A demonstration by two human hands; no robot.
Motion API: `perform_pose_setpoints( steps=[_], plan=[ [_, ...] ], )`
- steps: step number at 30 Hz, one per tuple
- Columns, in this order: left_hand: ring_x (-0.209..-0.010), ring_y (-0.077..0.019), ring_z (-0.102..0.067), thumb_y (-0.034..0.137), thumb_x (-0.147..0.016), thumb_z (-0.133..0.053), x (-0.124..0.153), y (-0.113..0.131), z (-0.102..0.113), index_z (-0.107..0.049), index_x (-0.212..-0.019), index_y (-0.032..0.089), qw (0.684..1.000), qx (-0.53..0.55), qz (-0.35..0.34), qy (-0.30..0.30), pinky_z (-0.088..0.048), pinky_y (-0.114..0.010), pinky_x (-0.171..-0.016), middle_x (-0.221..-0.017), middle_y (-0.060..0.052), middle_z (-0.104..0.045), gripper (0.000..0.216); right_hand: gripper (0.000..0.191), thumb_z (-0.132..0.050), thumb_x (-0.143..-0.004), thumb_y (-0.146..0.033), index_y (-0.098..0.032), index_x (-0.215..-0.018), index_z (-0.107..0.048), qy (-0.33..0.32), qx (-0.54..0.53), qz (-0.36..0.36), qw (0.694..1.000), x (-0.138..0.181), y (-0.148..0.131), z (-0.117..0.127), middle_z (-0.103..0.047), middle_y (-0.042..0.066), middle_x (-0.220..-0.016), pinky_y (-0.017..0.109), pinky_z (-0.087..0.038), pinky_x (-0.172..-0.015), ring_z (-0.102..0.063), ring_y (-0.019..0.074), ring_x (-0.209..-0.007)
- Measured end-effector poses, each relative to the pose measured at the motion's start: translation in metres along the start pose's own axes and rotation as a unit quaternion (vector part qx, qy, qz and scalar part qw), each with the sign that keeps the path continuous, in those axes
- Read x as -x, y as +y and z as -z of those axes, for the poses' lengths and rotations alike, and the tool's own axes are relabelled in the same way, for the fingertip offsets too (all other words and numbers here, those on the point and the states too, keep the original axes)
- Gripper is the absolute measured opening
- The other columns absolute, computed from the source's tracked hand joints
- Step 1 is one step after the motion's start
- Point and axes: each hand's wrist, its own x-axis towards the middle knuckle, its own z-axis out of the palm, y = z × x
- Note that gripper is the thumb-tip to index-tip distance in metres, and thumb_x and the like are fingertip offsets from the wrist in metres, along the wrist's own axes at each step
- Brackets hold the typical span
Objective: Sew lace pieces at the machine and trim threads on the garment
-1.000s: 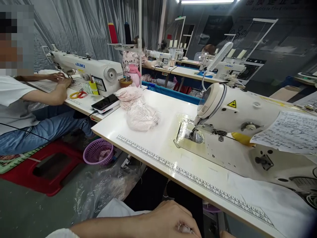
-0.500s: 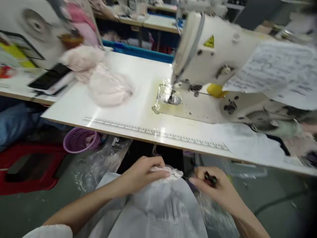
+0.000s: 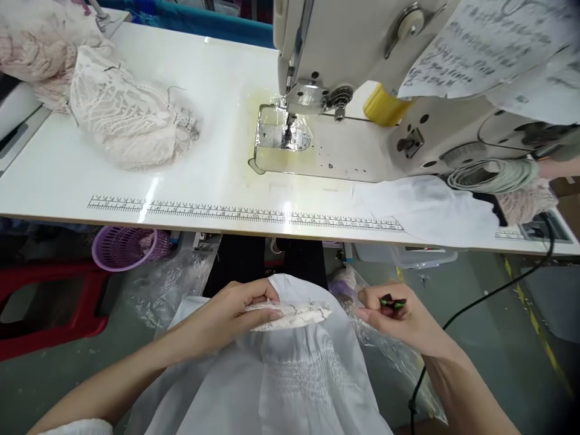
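My left hand (image 3: 235, 311) is closed on a small piece of pale lace fabric (image 3: 294, 315), held over my lap just below the table edge. My right hand (image 3: 399, 320) is closed around a small dark tool with green tips (image 3: 392, 302), likely thread snips, a little to the right of the lace. White smocked cloth (image 3: 290, 374) covers my lap under both hands. Above stands the white sewing machine (image 3: 362, 54), with its needle and plate (image 3: 283, 136) on the white table (image 3: 203, 187).
A heap of pale lace pieces (image 3: 122, 121) lies at the table's left. A printed ruler strip (image 3: 244, 214) runs along the front edge. Below left are a purple basket (image 3: 122, 248) and a red stool (image 3: 45, 302). A black cable (image 3: 489, 296) hangs at right.
The view has swung down from the room to my lap. My hands have come into view, the left holding the lace, the right holding the small tool beside it.
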Motion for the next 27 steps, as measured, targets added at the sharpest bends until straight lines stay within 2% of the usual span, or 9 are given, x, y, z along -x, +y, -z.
perform_pose_setpoints(
  steps=[3,7,10,12,15,17,20,23,27],
  plan=[
    [-0.062,-0.0106,-0.032,0.041,-0.094,-0.054,-0.001,-0.001,-0.001,-0.056,-0.086,0.022,1.000,0.008,-0.007,0.002,-0.021,-0.025,-0.055,-0.067,0.006,-0.041,0.020,0.048,-0.059,-0.089,-0.034,-0.021,-0.056,-0.027,-0.016,0.011,0.003,1.000,-0.001,0.001,0.001,-0.024,-0.006,-0.054,0.027,-0.017,-0.048,-0.019,0.0079,-0.050],
    [-0.063,-0.0101,-0.034,0.042,-0.091,-0.059,-0.006,0.004,0.001,-0.052,-0.086,0.021,0.996,0.090,-0.027,-0.004,-0.024,-0.023,-0.055,-0.071,0.006,-0.043,0.023,0.027,-0.070,-0.083,-0.035,-0.019,-0.064,-0.060,-0.043,0.042,-0.024,0.998,-0.006,0.001,0.002,-0.029,-0.006,-0.054,0.026,-0.019,-0.046,-0.023,0.0074,-0.048],
    [-0.064,-0.0096,-0.038,0.040,-0.091,-0.060,-0.008,0.005,0.004,-0.052,-0.084,0.021,0.989,0.140,-0.045,-0.028,-0.030,-0.022,-0.057,-0.074,0.005,-0.047,0.022,0.018,-0.069,-0.085,-0.036,-0.020,-0.077,-0.074,-0.011,0.044,-0.035,0.998,-0.008,0.000,0.002,-0.032,-0.006,-0.050,0.026,-0.020,-0.044,-0.024,0.0076,-0.046],
    [-0.070,-0.0107,-0.045,0.037,-0.091,-0.060,-0.010,0.003,0.006,-0.056,-0.091,0.022,0.989,0.132,-0.052,-0.035,-0.036,-0.022,-0.062,-0.079,0.003,-0.053,0.016,0.017,-0.068,-0.086,-0.034,-0.022,-0.078,-0.075,0.031,0.020,-0.018,0.999,-0.009,0.000,0.001,-0.041,-0.004,-0.050,0.026,-0.022,-0.045,-0.027,0.0080,-0.046],
    [-0.088,-0.0155,-0.055,0.034,-0.089,-0.064,-0.011,-0.003,0.007,-0.063,-0.109,0.030,0.997,0.029,-0.070,0.022,-0.041,-0.027,-0.078,-0.091,0.001,-0.063,0.020,0.015,-0.069,-0.086,-0.033,-0.023,-0.075,-0.074,0.079,-0.034,0.044,0.995,-0.013,0.003,-0.004,-0.055,0.001,-0.062,0.028,-0.032,-0.050,-0.042,0.0114,-0.054],
    [-0.094,-0.0174,-0.056,0.033,-0.087,-0.066,-0.013,-0.006,0.008,-0.069,-0.104,0.033,0.992,-0.048,-0.083,0.079,-0.041,-0.029,-0.083,-0.094,0.000,-0.064,0.017,0.018,-0.069,-0.085,-0.035,-0.023,-0.072,-0.073,0.089,-0.083,0.087,0.989,-0.016,0.005,-0.010,-0.060,0.005,-0.074,0.031,-0.040,-0.059,-0.053,0.0174,-0.070],
    [-0.083,-0.0158,-0.056,0.031,-0.085,-0.068,-0.015,-0.005,0.006,-0.073,-0.086,0.028,0.985,-0.082,-0.082,0.124,-0.042,-0.026,-0.072,-0.089,0.000,-0.063,0.006,0.027,-0.069,-0.084,-0.041,-0.023,-0.065,-0.069,0.067,-0.196,0.112,0.972,-0.022,0.010,-0.022,-0.062,0.008,-0.080,0.032,-0.043,-0.065,-0.058,0.0233,-0.089],
    [-0.064,-0.0125,-0.051,0.029,-0.083,-0.067,-0.016,-0.001,0.005,-0.068,-0.083,0.023,0.987,-0.063,-0.061,0.135,-0.039,-0.023,-0.058,-0.074,0.002,-0.060,0.005,0.030,-0.066,-0.086,-0.043,-0.022,-0.065,-0.064,0.014,-0.324,0.112,0.939,-0.027,0.013,-0.035,-0.061,0.004,-0.069,0.028,-0.037,-0.054,-0.054,0.0156,-0.063],
    [-0.063,-0.0130,-0.056,0.033,-0.082,-0.067,-0.015,0.001,0.008,-0.063,-0.081,0.021,0.992,-0.032,-0.053,0.111,-0.042,-0.021,-0.057,-0.070,0.002,-0.061,0.014,0.029,-0.065,-0.087,-0.042,-0.021,-0.069,-0.059,0.011,-0.409,0.103,0.907,-0.034,0.012,-0.050,-0.059,0.000,-0.064,0.026,-0.028,-0.045,-0.041,0.0092,-0.046]
  ],
)
